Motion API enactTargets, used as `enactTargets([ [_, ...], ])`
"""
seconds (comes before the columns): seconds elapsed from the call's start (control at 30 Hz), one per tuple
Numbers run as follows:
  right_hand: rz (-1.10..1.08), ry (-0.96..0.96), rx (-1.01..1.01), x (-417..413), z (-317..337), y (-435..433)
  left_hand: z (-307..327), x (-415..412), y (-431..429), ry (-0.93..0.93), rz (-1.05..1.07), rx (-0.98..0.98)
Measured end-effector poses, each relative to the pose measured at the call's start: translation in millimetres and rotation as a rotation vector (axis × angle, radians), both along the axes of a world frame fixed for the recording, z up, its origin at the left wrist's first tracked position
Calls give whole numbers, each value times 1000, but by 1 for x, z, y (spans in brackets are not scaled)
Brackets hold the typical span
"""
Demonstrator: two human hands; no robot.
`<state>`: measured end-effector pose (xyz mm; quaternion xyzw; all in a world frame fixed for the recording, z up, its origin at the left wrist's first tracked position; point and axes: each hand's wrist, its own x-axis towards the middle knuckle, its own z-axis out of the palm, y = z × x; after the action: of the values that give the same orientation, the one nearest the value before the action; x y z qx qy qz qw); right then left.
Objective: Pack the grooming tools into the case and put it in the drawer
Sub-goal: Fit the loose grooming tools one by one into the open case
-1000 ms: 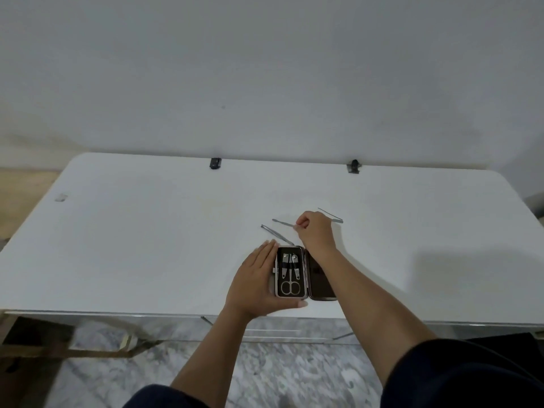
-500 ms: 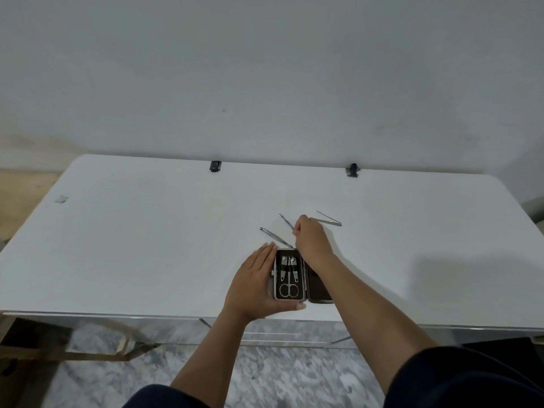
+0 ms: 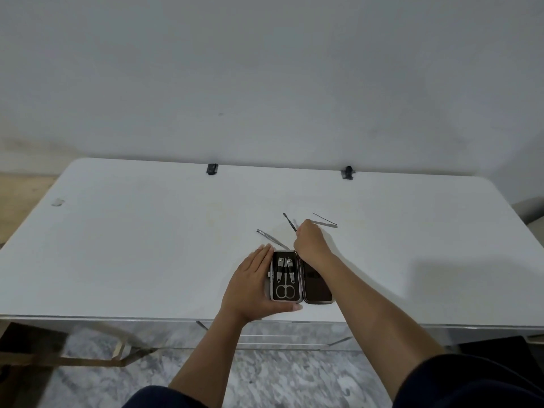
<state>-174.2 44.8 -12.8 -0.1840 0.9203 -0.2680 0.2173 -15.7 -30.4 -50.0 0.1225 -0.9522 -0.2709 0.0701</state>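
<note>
A small open grooming case lies near the table's front edge; scissors and two clippers sit in its left half. My left hand rests flat against the case's left side, thumb under its near edge. My right hand hovers just beyond the case, pinching a thin dark metal tool that points up and away. Tweezers lie on the table to the left of that hand. Another flat metal tool lies to its right.
The white table stands against a white wall. Two black clips sit on its far edge and a small scrap lies at the far left. Below the front edge are a marble floor and metal frame.
My right hand has lifted the thin tool off the table and turned it from lying sideways to pointing away, drawing slightly toward the case. My left hand has stayed on the case.
</note>
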Motion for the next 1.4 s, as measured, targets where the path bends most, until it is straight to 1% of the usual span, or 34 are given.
enactTargets([
  [0.17,-78,-132,-159,-5,2,8,1,0,0,-3,-2,-4],
  [0.33,-87,-138,-253,-6,4,17,2,0,0,7,-7,-9],
  [0.4,-133,-139,-324,-7,7,22,2,0,0,10,-10,-12],
  [0.53,-301,-209,-534,-7,13,32,5,0,1,-4,1,-6],
  [0.6,-350,-206,-562,-6,17,38,6,0,2,-13,8,-7],
  [0.73,-435,-155,-534,6,20,57,11,2,3,-10,17,11],
  [0.8,-480,-171,-529,13,19,66,11,3,4,3,19,12],
  [0.9,-481,-185,-536,25,18,79,10,4,4,-1,16,12],
  [1.03,-484,-123,-482,43,15,95,12,4,5,-7,10,-1],
  [1.2,-413,-42,-395,69,8,105,12,4,5,-20,14,-6],
  [1.33,-327,117,-280,87,1,109,11,5,6,-15,15,-8],
  [1.4,-317,149,-252,92,-2,109,10,5,5,-18,18,-3],
])
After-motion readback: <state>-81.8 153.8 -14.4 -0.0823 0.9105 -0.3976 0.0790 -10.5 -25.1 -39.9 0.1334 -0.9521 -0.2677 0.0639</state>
